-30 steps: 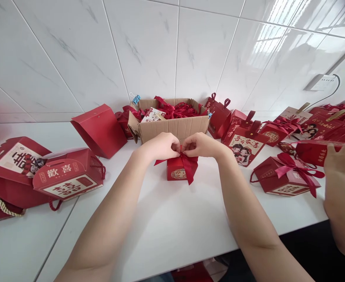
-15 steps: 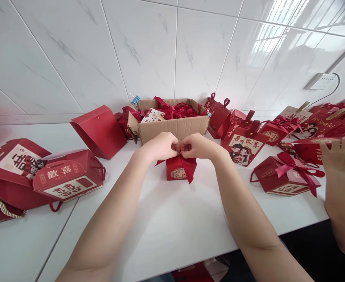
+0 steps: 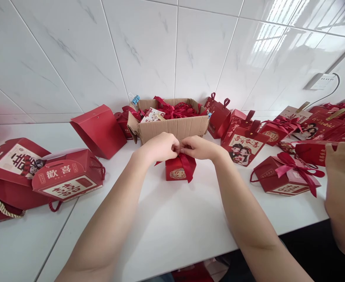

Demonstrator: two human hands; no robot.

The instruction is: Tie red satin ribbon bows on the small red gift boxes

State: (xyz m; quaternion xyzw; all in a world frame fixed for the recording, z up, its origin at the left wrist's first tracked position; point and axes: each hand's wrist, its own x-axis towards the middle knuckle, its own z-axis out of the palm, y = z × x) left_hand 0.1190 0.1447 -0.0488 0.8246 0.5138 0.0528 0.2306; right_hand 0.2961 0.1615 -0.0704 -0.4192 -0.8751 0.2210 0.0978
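Note:
A small red gift box (image 3: 172, 170) with a gold emblem on its front stands on the white table in front of me. Red ribbon (image 3: 186, 167) lies over its top, one tail hanging down the front. My left hand (image 3: 163, 147) is closed in a pinch on the ribbon above the box. From the other side my right hand (image 3: 200, 147) pinches the ribbon too, its fingertips almost meeting those of the left. The ribbon between the fingertips is largely hidden by the fingers.
Behind the gift box, a cardboard carton (image 3: 172, 129) holds bundled red ribbon and a card. Red gift boxes stand at left (image 3: 69, 176) and right (image 3: 285, 176). A co-worker's hand (image 3: 342, 156) touches a red box at the far right. The tiled wall (image 3: 149, 51) rises behind.
My fingers have shifted slightly at the ribbon, the right hand's fingertips a little lower. The gift box has barely moved. At far right, the co-worker's hand has shifted on its box.

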